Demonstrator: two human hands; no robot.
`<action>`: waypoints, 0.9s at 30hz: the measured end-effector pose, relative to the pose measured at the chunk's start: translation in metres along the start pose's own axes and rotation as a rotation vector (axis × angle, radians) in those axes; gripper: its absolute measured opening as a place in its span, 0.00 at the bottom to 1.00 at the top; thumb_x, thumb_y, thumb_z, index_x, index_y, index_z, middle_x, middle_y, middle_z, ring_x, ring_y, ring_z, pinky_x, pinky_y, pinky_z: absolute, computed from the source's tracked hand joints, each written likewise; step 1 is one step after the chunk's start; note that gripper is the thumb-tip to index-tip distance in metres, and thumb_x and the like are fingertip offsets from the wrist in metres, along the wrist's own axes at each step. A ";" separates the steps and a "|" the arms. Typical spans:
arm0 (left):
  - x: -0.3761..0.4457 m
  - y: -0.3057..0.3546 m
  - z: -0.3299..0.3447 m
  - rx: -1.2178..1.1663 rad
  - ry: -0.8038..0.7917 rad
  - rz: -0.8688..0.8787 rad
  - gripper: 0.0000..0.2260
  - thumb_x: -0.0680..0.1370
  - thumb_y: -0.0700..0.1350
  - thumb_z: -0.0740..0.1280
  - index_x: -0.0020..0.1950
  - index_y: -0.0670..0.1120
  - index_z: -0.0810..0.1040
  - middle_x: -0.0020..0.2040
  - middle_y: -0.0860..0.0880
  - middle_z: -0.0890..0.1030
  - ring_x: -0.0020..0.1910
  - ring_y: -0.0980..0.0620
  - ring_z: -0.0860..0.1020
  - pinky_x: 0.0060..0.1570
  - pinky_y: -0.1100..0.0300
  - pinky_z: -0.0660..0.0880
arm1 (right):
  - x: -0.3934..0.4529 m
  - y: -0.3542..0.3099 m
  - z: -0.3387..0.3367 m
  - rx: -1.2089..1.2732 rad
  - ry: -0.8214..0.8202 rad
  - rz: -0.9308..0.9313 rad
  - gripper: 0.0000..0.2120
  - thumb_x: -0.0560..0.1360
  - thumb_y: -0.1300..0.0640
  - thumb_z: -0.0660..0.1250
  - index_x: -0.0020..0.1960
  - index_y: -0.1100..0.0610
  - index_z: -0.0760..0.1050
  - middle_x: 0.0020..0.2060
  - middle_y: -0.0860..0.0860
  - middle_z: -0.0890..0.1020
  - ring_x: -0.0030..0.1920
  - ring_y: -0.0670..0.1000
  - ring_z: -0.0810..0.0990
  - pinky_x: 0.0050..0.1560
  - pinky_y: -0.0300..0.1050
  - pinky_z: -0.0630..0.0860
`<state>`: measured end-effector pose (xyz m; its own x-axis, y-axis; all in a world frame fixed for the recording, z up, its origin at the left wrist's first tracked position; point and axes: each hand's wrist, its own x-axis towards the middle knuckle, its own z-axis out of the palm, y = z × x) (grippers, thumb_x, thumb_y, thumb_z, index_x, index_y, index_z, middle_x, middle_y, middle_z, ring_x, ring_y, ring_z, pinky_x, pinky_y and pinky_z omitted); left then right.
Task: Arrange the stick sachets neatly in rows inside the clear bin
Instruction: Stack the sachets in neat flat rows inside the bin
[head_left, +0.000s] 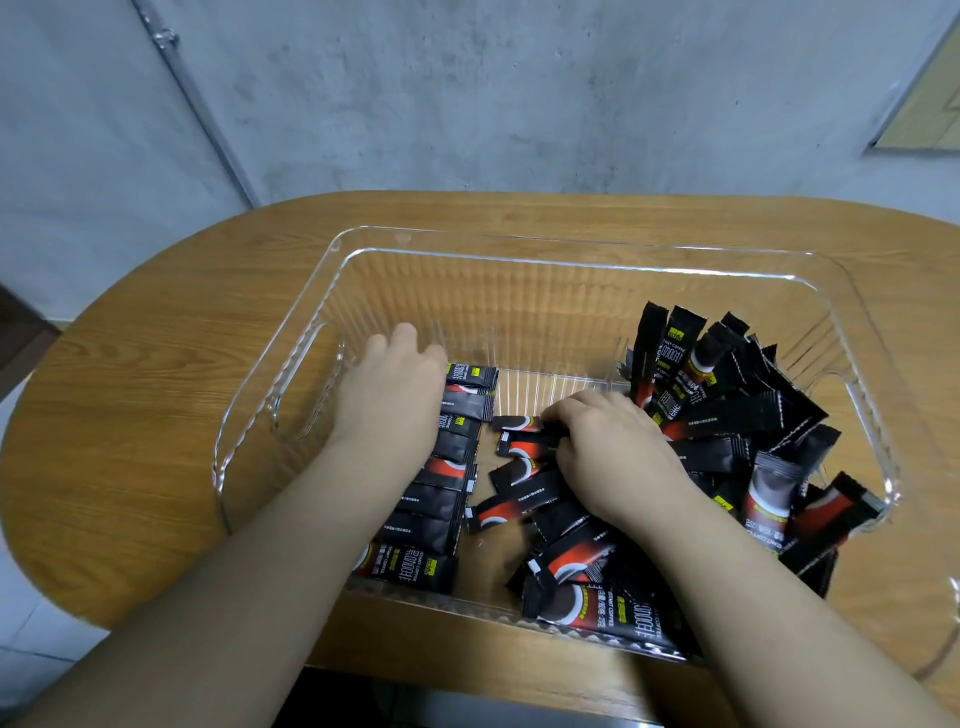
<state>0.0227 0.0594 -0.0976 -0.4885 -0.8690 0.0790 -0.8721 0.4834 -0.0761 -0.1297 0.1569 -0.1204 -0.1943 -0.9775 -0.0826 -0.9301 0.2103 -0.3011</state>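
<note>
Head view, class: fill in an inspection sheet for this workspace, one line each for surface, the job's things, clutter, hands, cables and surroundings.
Surface: wooden table with rounded end, bearing the bin.
Job's things: clear bin holds black stick sachets; a neat row runs along its left side, a short second row lies mid-bin, and a loose heap fills the right.
Clutter: nothing seen outside the bin.
Hands: left hand rests flat on the neat row, fingers straight; right hand curls round sachets of the second row.
Cables: nothing seen.
Surroundings: grey concrete wall with a metal conduit at left.
</note>
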 end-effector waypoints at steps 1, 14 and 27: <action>0.002 0.001 0.003 0.009 -0.011 0.088 0.13 0.75 0.38 0.66 0.59 0.46 0.73 0.56 0.49 0.70 0.55 0.48 0.69 0.46 0.55 0.70 | 0.000 0.000 0.000 -0.001 0.000 -0.001 0.20 0.78 0.60 0.55 0.68 0.49 0.70 0.63 0.48 0.74 0.63 0.52 0.67 0.66 0.44 0.60; 0.011 -0.006 0.019 0.049 -0.064 0.222 0.10 0.77 0.38 0.65 0.56 0.47 0.78 0.51 0.50 0.75 0.49 0.51 0.68 0.49 0.56 0.72 | 0.000 0.000 0.000 0.012 0.005 -0.005 0.19 0.78 0.59 0.55 0.67 0.49 0.71 0.62 0.50 0.75 0.64 0.53 0.67 0.66 0.45 0.61; 0.013 0.028 0.014 -0.001 -0.122 0.514 0.12 0.80 0.52 0.58 0.57 0.50 0.78 0.52 0.53 0.78 0.55 0.51 0.70 0.53 0.57 0.67 | -0.001 -0.001 0.000 0.019 0.026 0.031 0.16 0.77 0.60 0.56 0.63 0.53 0.70 0.59 0.51 0.75 0.61 0.54 0.69 0.60 0.44 0.62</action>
<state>-0.0071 0.0602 -0.1128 -0.8462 -0.5261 -0.0847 -0.5212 0.8503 -0.0733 -0.1286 0.1581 -0.1197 -0.2311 -0.9706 -0.0676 -0.9174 0.2405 -0.3170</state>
